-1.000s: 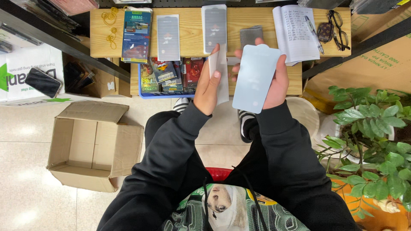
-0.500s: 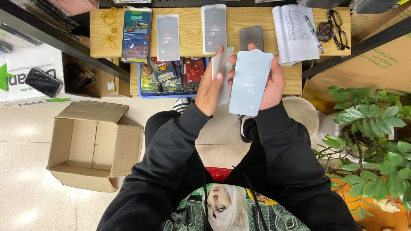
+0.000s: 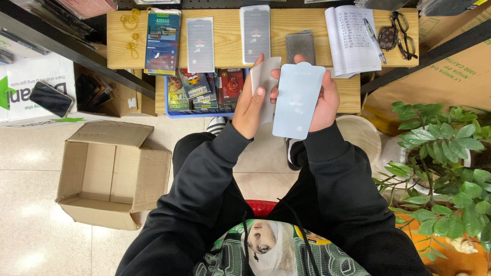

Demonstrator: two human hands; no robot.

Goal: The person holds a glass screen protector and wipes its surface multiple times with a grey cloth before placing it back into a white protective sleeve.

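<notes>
Right hand (image 3: 327, 102) grips the blue sheet (image 3: 298, 100), now lower, mid-frame; left hand (image 3: 250, 105) pinches the white sleeve (image 3: 265, 84), separated.

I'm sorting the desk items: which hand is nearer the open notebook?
Right. The right hand, holding a pale blue sheet, sits just below-left of the open notebook; the left hand is farther left.

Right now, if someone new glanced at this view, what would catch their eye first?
Probably the pale blue panel held up at centre by the right hand, with the left hand gripping a white sleeve beside it. Next, the open cardboard box on the floor at left, and the leafy plant at right.
</notes>
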